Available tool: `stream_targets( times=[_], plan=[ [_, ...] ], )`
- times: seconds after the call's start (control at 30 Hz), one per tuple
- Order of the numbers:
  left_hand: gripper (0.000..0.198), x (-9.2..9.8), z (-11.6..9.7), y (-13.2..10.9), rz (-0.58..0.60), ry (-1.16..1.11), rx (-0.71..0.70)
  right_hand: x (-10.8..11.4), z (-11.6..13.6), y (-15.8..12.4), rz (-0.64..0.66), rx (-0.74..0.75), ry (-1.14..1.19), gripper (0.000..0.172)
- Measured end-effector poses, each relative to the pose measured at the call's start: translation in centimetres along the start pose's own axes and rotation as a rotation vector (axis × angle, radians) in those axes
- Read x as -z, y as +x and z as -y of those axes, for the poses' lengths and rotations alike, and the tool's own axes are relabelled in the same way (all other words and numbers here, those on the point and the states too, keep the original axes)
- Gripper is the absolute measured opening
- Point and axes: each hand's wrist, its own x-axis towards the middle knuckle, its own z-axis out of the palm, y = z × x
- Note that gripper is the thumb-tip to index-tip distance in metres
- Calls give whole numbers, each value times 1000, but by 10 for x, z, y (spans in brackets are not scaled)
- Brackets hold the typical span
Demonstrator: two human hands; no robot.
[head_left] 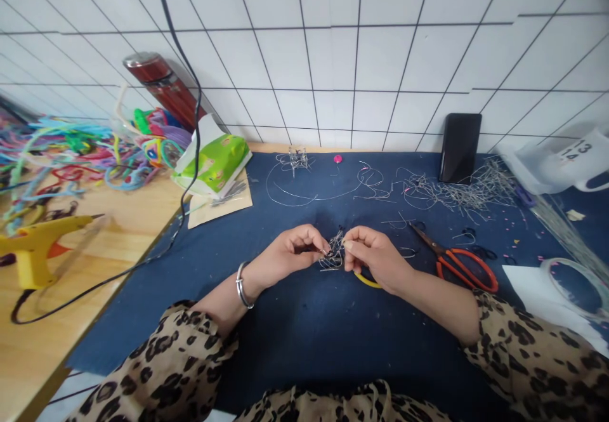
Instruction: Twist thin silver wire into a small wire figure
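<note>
My left hand pinches the left side of a small tangle of thin silvery wire, its thumb and forefinger pressed together. Across from it, my right hand has its fingers closed at the wire tangle's right edge. Dark bits show among the strands, too small to make out. A yellow curved handle pokes out from under my right hand; the rest of that tool is hidden. Farther back on the dark blue mat stands a small boxy wire figure, with long loose wire curling beside it.
Orange-handled scissors lie to the right, near a heap of wire and a leaning black phone. At left are a yellow glue gun with its black cord, colourful pipe cleaners, a green tissue pack and a red flask.
</note>
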Motion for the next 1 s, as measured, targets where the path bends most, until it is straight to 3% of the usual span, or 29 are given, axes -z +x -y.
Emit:
stream_targets(
  times=[0.4,0.6,0.8,1.0],
  plan=[
    [11,-1,-2,1,0,-61,27,-1,1,-1,18,1,-40,8],
    [10,0,-3,0,33,-39,17,-5,6,-4,-6,31,-202,8],
    [9,-1,-11,-1,38,103,-5,-5,6,-5,-6,81,-325,8],
    [11,-6,-17,-3,-94,355,-105,-6,4,-6,11,145,-373,9]
  ],
)
